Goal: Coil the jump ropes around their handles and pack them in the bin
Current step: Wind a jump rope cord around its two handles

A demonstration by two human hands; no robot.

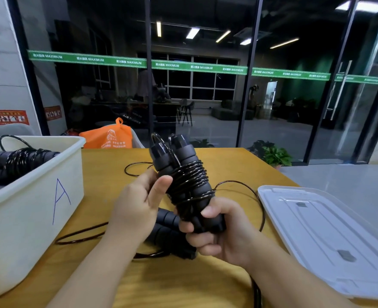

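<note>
A black jump rope (184, 174) stands upright over the table, its two foam handles side by side with glossy cord wound round their middle. My right hand (217, 232) grips the handles' lower ends. My left hand (139, 203) is at the handles' left side, thumb up against the coils and fingers behind them, where I cannot tell how they lie. Loose cord (250, 192) loops out to the right. Another rope's black handles (168, 227) lie on the table under my hands. The white bin (39, 196) marked "A" at left holds a coiled rope (21, 158).
The bin's white lid (330, 230) lies flat at the right on the yellow table (108, 165). An orange bag (110, 136) sits behind the table's far edge. Potted plants (274, 154) stand by the glass wall beyond.
</note>
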